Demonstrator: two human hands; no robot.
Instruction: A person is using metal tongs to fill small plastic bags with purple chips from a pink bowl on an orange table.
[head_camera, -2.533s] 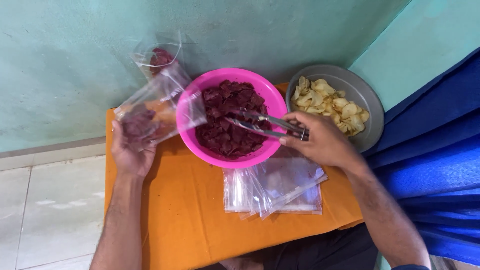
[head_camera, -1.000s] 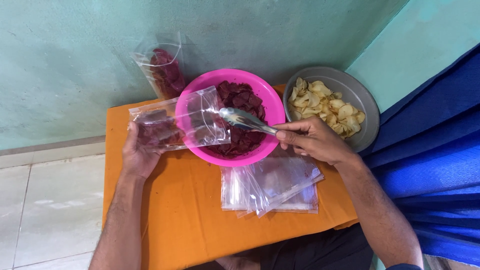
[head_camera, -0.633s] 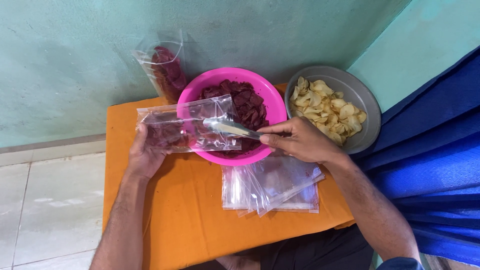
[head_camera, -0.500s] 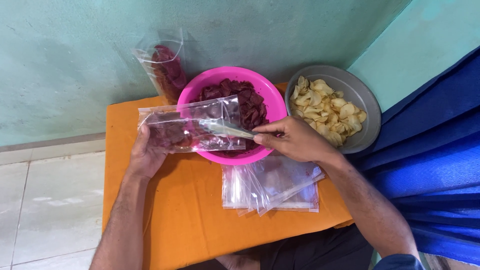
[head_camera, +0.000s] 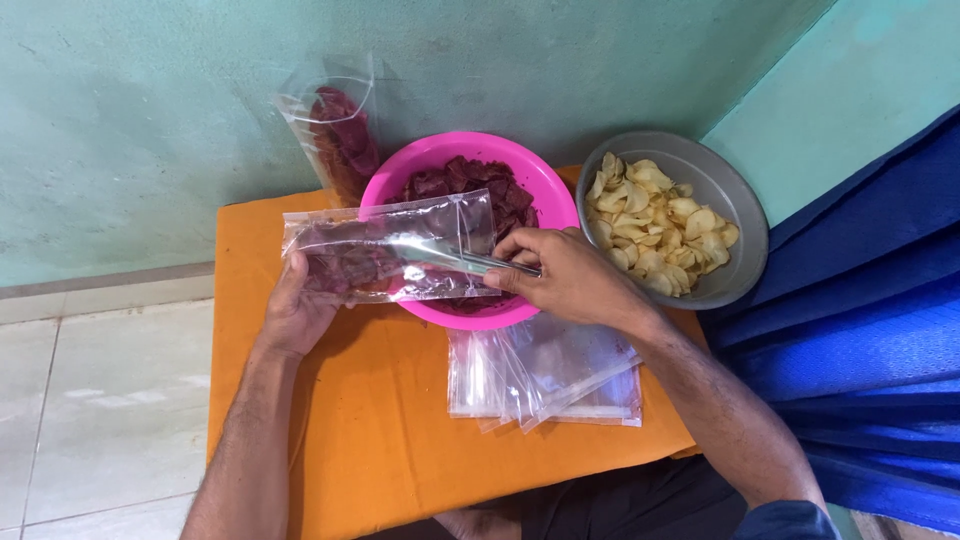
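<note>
Bag (head_camera: 390, 260) between hands (tongs (head_camera: 460, 260) inside)

Tong tips (head_camera: 405, 250) blurred inside bag (head_camera: 340, 240)

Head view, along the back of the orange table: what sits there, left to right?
Standing bag of red chips → pink bowl → grey bowl of pale chips.

Bag stack (head_camera: 545, 375) before bowl (head_camera: 545, 190)
</note>
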